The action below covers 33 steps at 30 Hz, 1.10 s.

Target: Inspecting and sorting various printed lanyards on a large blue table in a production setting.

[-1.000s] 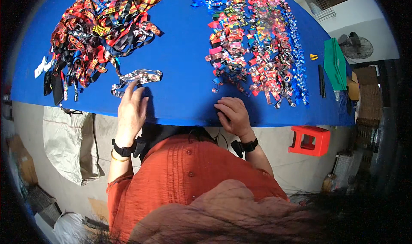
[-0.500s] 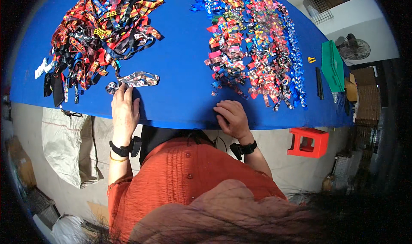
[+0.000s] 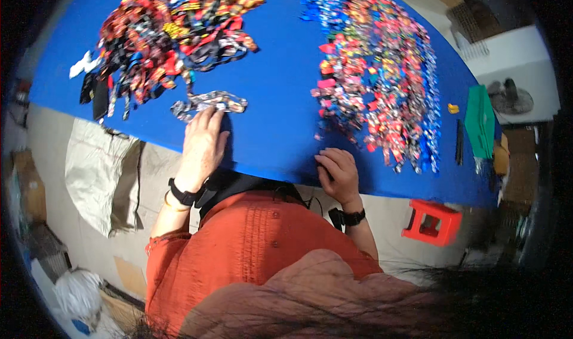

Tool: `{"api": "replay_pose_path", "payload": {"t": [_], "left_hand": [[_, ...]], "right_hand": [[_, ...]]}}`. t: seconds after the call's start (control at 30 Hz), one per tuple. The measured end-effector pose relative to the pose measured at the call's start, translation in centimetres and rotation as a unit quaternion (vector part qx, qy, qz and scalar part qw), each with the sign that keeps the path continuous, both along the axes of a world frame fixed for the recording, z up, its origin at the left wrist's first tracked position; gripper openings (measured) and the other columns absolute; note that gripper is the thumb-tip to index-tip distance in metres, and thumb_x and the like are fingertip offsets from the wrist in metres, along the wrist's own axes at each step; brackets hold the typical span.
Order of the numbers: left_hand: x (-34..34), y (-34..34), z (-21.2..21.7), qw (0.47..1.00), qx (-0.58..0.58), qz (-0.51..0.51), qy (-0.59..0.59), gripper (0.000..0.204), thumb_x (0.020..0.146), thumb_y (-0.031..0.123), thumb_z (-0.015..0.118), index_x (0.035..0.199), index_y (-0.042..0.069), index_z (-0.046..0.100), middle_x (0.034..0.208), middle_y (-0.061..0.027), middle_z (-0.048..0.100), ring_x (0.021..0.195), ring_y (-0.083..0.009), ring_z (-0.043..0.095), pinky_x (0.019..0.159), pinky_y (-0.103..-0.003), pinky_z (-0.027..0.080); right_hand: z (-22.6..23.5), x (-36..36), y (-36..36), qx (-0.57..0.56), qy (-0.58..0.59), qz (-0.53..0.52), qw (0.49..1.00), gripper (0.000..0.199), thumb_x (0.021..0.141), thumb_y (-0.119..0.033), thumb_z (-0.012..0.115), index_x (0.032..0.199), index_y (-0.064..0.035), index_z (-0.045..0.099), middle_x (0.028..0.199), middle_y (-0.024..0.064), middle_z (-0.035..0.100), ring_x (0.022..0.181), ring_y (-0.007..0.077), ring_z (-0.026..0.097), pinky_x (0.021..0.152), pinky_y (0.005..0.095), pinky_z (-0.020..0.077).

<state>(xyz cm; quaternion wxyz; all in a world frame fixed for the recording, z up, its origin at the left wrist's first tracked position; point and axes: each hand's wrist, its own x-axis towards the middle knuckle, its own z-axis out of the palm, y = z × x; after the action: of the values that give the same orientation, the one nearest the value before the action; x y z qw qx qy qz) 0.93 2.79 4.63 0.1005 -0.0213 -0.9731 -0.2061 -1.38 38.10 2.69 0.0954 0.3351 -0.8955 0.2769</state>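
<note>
Left grip (image 3: 203,141) palm-down (on strap (image 3: 210,98))

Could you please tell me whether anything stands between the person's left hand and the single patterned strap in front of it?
Nothing visible does: the fingertips of the left hand appear to meet the near edge of the patterned strap. The pile of straps lies beyond it.

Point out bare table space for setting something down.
Widest: the middle of the blue table, between the strap pile and the ribbon rows, down to the gap between left hand and right hand. Smaller: near edge, left of the left hand, below the patterned strap. Crowded: upper left and right, under pile and rows.
</note>
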Motion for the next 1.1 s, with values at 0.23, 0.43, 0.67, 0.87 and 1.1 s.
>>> {"api": "replay_pose_path", "payload": {"t": [0.23,0.43,0.67,0.87,1.1], "left_hand": [[-1.9,-2.7,2.6,0.998,-0.066,0.005,0.016,0.051,0.085,0.015,0.069,0.131,0.000,0.053,0.136,-0.0208,0.053,0.125,-0.0403,0.050,0.104,-0.047,0.042],[-4.9,-6.5,3.4,0.991,-0.129,0.014,-0.023,0.055,0.085,0.013,0.069,0.134,-0.002,0.050,0.141,-0.0226,0.049,0.125,-0.0398,0.052,0.105,-0.044,0.044],[-9.8,-6.9,3.2,0.993,-0.071,-0.025,-0.090,0.053,0.083,0.015,0.071,0.127,-0.001,0.047,0.143,-0.0246,0.046,0.109,-0.0414,0.062,0.088,-0.048,0.054],[-10.0,-7.2,0.0,0.989,-0.114,-0.032,-0.094,0.044,0.084,0.020,0.071,0.119,0.001,0.053,0.114,-0.0218,0.060,0.099,-0.0416,0.064,0.085,-0.049,0.054],[-6.6,-3.6,0.1,0.982,-0.156,-0.061,-0.083,0.034,0.086,0.019,0.068,0.113,0.002,0.059,0.109,-0.0162,0.062,0.100,-0.0370,0.062,0.082,-0.044,0.055]], "right_hand": [[-0.1,0.0,0.4,0.009,0.016,0.010,1.000,0.030,0.077,-0.005,0.070,0.107,-0.0071,0.069,0.111,0.0102,0.067,0.109,0.0309,0.063,0.094,0.0446,0.0467],[-0.2,-0.1,0.3,0.007,0.022,0.008,1.000,0.029,0.077,-0.004,0.070,0.106,-0.0075,0.069,0.110,0.0097,0.067,0.108,0.0305,0.063,0.093,0.0445,0.0476],[-0.4,0.1,0.4,0.000,0.021,0.012,1.000,0.030,0.078,-0.005,0.069,0.108,-0.0075,0.069,0.112,0.0098,0.066,0.109,0.0305,0.062,0.095,0.0441,0.0460],[-0.4,0.2,0.6,-0.007,0.016,0.016,1.000,0.030,0.079,-0.005,0.070,0.109,-0.0081,0.068,0.113,0.0096,0.066,0.109,0.0304,0.062,0.094,0.0438,0.0462],[-0.2,0.1,0.6,0.003,0.028,0.015,0.999,0.030,0.079,-0.006,0.071,0.109,-0.0079,0.068,0.112,0.0091,0.067,0.109,0.0294,0.063,0.095,0.0441,0.0469]]}}
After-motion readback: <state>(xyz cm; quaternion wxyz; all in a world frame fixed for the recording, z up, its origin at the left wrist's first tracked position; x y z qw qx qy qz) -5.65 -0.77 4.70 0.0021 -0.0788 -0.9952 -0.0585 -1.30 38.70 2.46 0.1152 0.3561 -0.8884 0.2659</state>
